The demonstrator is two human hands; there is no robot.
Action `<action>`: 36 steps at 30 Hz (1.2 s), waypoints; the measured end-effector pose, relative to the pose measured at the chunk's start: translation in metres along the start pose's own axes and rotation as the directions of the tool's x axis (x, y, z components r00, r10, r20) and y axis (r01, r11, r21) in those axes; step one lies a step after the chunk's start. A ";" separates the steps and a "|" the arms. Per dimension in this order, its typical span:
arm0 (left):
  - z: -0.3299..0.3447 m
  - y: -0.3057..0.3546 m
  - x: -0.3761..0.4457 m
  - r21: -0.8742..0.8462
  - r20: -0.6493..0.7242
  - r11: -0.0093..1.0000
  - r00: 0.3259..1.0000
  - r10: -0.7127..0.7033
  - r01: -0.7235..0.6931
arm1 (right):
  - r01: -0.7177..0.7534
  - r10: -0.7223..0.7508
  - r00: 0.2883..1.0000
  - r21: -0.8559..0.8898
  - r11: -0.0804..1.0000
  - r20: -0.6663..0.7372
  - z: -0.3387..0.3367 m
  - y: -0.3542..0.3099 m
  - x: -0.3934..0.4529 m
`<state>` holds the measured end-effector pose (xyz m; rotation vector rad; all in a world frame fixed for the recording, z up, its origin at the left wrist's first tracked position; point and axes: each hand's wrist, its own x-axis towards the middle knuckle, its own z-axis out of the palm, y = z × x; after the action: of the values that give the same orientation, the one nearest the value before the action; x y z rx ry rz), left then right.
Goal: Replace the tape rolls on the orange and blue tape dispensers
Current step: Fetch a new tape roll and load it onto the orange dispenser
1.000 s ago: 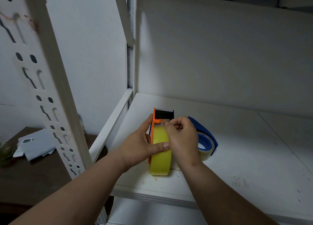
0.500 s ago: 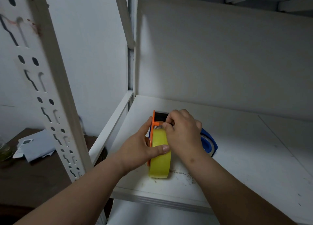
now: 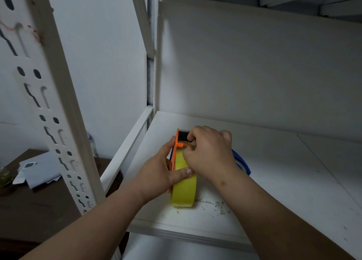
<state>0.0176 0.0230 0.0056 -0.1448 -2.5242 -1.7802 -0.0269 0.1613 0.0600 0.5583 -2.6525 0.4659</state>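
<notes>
Yellow tape roll (image 3: 183,189) looks light and stiff, so your left hand (image 3: 158,173) clamps it against the orange dispenser (image 3: 177,140) while your right hand (image 3: 210,152) pinches closed at its sticky end.

Two bare forearms are seen, and no sleeve is worn on them as far as the lower edge of the picture. Nothing is worn on the left hand (image 3: 158,173) or the right hand (image 3: 210,154) (no glove, ring or watch). A short, plain nail is shown on the left thumb.
</notes>
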 end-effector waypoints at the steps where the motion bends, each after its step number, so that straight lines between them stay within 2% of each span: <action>1: 0.000 0.000 0.000 0.010 -0.006 1.000 1.000 -0.008 0.008 | 0.008 -0.009 1.000 -0.028 1.000 -0.003 -0.001 -0.001 0.001; 7: -0.001 0.002 -0.002 -0.014 -0.001 0.999 0.999 -0.035 0.035 | 0.131 -0.138 0.990 -0.203 0.970 -0.021 0.000 -0.004 0.003; 11: -0.005 0.002 -0.003 -0.071 0.047 0.992 0.993 -0.106 0.109 | 0.124 -0.124 0.992 -0.186 0.975 0.015 0.000 -0.004 0.006; 15: -0.006 0.004 -0.002 -0.035 0.089 0.988 0.985 -0.148 0.152 | 0.122 -0.114 0.992 -0.147 0.982 0.060 0.001 -0.001 0.013; 23: -0.003 -0.008 0.008 0.033 -0.082 0.996 0.994 -0.078 0.080 | 0.140 -0.142 0.990 -0.163 0.977 -0.004 -0.007 0.001 0.019; 26: -0.003 -0.009 0.008 0.045 -0.093 0.997 0.994 -0.061 0.065 | 0.192 -0.182 0.978 -0.103 0.976 0.097 -0.016 0.007 0.025; 30: -0.004 -0.009 0.008 0.061 -0.070 0.997 0.996 -0.047 0.051 | 0.151 -0.160 0.920 0.053 0.987 0.357 -0.039 0.011 0.037; 33: -0.002 -0.007 0.008 0.068 -0.064 0.997 0.997 -0.043 0.047 | 0.182 -0.132 0.860 -0.056 0.982 0.492 -0.046 0.008 0.044; 36: -0.003 -0.005 0.007 0.041 -0.056 0.998 0.998 -0.043 0.045 | 0.183 -0.093 0.838 -0.116 0.976 0.538 -0.046 0.004 0.047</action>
<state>0.0102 0.0191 0.0020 -0.0381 -2.5443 -1.7192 -0.0545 0.1680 0.1199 0.9346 -3.0969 0.0408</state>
